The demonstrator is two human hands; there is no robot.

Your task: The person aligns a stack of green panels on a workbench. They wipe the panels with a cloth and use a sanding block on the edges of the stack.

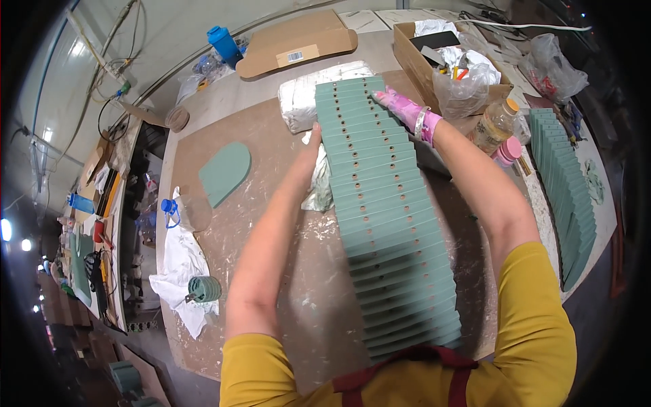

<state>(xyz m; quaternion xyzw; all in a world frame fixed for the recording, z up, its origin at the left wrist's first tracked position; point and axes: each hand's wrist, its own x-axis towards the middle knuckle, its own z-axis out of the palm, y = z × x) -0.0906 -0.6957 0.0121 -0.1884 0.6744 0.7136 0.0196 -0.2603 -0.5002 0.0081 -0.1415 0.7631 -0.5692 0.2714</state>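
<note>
A long overlapping row of green flat plates (380,197), each with two small holes, runs from close to my body to the far side of the table. At its far left edge is my left hand (314,133), bare, gripping the side; most of its fingers are hidden behind the plates. My right hand (405,112) wears a pink patterned glove and grips the far right edge, fingertips on the top plates. Under the far end lies a white wrapped bundle (298,105). A single green plate with a rounded end (226,173) lies apart on the left.
A cardboard box (407,51) of odds and ends stands back right, near a clear bottle (495,125) and pink-lidded jar (508,149). Another row of green plates (566,197) lies far right. On the left are a white cloth (180,261) and a green coil (204,289).
</note>
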